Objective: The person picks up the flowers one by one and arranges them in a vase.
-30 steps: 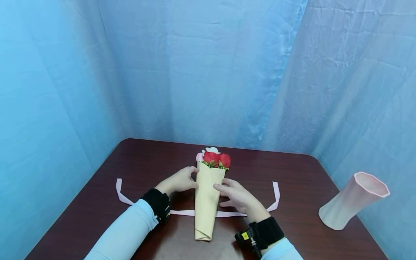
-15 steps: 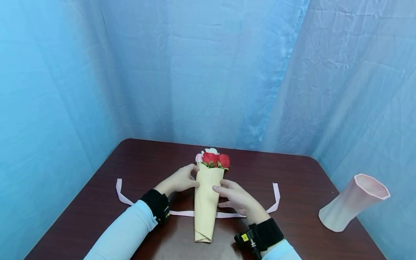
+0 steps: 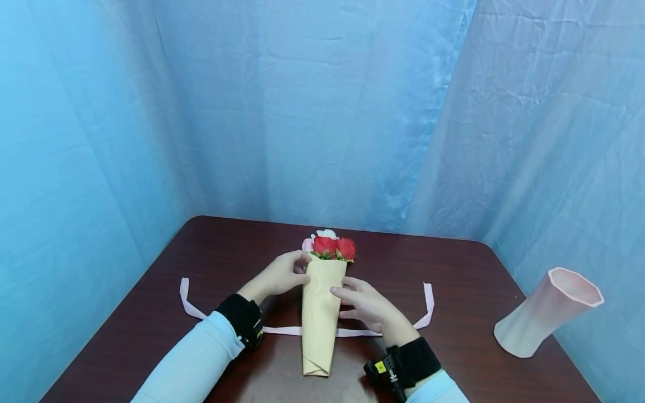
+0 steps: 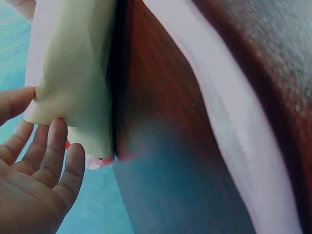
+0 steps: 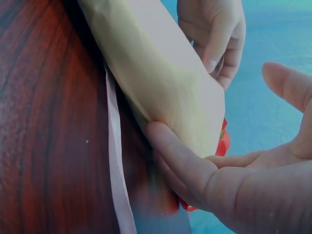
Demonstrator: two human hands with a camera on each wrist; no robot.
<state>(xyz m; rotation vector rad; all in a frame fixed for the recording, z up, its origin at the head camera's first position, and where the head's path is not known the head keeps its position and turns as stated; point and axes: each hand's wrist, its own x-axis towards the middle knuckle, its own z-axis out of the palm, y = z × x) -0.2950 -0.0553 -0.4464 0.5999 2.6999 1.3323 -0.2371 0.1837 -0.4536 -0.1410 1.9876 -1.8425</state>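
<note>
A bouquet of red, white and pink roses (image 3: 325, 246) lies wrapped in cream paper (image 3: 322, 313) in the middle of the table. At its upper left edge, my left hand (image 3: 283, 272) pinches the wrapping paper (image 4: 78, 83) between thumb and curled fingers. On the other side, my right hand (image 3: 368, 302) has its fingers spread along the paper. In the right wrist view, the right fingers (image 5: 178, 158) touch the paper's side and the thumb stands apart from them. The flower stems are hidden inside the wrap.
A pale pink ribbon (image 3: 282, 330) runs across the dark wooden table (image 3: 227, 246) beneath the bouquet, its ends spread left and right. To the right stands a pink and white vase (image 3: 546, 313). Blue curtains (image 3: 322, 112) surround the table.
My left hand has shifted slightly up along the paper edge, towards the blossoms. The bouquet has slid a touch nearer to me. My right hand stays almost where it was.
</note>
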